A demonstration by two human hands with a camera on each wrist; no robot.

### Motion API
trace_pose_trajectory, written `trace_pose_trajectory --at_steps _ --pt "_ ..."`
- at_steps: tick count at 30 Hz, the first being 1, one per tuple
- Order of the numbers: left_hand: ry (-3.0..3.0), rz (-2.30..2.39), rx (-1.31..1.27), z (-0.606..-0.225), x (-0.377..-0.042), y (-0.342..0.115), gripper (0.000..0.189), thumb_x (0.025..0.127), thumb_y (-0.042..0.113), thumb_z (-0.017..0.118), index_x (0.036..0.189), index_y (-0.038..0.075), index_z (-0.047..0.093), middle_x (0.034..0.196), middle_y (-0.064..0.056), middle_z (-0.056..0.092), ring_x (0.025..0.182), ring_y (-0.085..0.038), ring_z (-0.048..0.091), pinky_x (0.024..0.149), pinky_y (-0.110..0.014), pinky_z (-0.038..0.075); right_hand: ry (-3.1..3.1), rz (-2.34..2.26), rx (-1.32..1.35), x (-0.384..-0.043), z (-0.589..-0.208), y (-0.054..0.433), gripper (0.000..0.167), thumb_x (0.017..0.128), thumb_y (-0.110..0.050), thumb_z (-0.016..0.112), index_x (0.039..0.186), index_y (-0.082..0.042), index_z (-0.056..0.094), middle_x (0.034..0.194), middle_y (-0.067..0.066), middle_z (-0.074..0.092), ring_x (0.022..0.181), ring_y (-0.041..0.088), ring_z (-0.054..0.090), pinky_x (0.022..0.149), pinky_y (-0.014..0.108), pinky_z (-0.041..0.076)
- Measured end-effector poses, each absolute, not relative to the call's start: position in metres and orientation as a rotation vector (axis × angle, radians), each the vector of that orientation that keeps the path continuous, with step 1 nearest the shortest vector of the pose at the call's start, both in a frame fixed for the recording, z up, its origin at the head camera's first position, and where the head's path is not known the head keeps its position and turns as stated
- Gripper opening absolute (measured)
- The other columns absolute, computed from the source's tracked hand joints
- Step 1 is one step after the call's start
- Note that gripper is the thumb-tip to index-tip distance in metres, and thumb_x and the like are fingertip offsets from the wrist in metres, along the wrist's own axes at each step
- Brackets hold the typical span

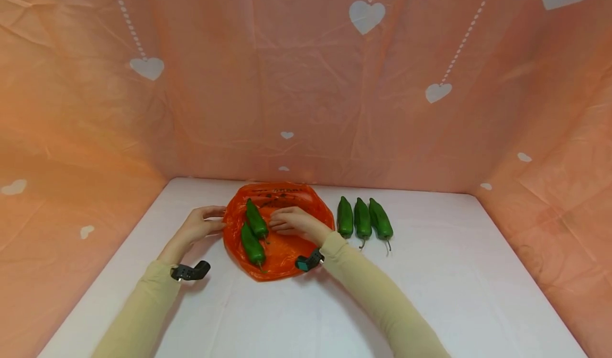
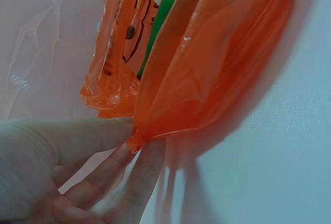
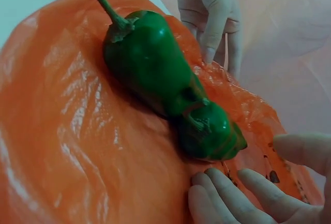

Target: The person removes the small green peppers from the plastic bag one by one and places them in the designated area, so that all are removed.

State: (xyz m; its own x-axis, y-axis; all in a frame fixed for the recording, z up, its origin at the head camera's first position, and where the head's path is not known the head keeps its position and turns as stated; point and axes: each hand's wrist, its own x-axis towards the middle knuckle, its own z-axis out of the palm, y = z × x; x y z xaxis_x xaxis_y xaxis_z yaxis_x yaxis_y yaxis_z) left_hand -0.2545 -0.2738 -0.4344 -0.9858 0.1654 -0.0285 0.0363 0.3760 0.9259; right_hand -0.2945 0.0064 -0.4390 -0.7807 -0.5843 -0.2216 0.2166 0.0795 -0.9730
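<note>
An orange-red plastic bag [image 1: 282, 252] lies spread on the table, with two green peppers, one [image 1: 256, 221] farther back and one [image 1: 252, 245] nearer, resting in its left part. At the bag's left edge, my left hand [image 1: 195, 228] pinches the plastic between thumb and fingers, as the left wrist view shows at the bag's gathered corner [image 2: 137, 144]. My right hand [image 1: 298, 223] reaches over the bag to the right of the peppers. Its fingers [image 3: 222, 190] are relaxed and hold nothing, close to the smaller-looking pepper [image 3: 209, 131] in the right wrist view.
Three more green peppers [image 1: 362, 219] lie side by side on the white table [image 1: 454, 273], just right of the bag. Orange cloth [image 1: 306, 103] with white hearts hangs behind and along both sides. Each wrist wears a black strap [image 1: 190, 271].
</note>
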Motion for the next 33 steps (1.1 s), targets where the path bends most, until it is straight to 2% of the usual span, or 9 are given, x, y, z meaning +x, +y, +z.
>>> trace_pose_trajectory --at_steps 8,19,33 --pt "2.513 1.670 0.192 -0.433 -0.254 -0.274 0.050 0.090 0.002 0.060 0.135 -0.013 0.043 0.132 -0.034 0.046 0.107 -0.038 0.059 0.084 -0.038 0.054 1.819 -1.745 -0.316 -0.291 -0.437 -0.004 0.042 0.099 -0.012 0.052 0.134 0.011 0.046 0.122 0.022 0.060 0.113 0.033 0.058 0.097 0.039 0.047" --pt "2.503 1.674 0.187 -0.435 -0.256 -0.273 0.049 0.090 0.001 0.059 0.134 -0.013 0.043 0.131 -0.033 0.047 0.106 -0.036 0.061 0.085 -0.037 0.054 1.947 -1.703 -0.285 -0.293 -0.440 -0.014 0.043 0.093 -0.009 0.062 0.132 0.005 0.051 0.111 0.013 0.066 0.102 0.024 0.064 0.089 0.034 0.052" --pt "2.496 1.722 0.200 -0.436 -0.256 -0.273 0.050 0.088 -0.002 0.061 0.133 -0.015 0.043 0.129 -0.035 0.048 0.100 -0.031 0.063 0.082 -0.036 0.055 2.014 -1.748 -0.216 -0.288 -0.440 -0.022 0.045 0.085 -0.004 0.070 0.126 0.005 0.053 0.107 0.014 0.064 0.094 0.024 0.065 0.084 0.035 0.055"
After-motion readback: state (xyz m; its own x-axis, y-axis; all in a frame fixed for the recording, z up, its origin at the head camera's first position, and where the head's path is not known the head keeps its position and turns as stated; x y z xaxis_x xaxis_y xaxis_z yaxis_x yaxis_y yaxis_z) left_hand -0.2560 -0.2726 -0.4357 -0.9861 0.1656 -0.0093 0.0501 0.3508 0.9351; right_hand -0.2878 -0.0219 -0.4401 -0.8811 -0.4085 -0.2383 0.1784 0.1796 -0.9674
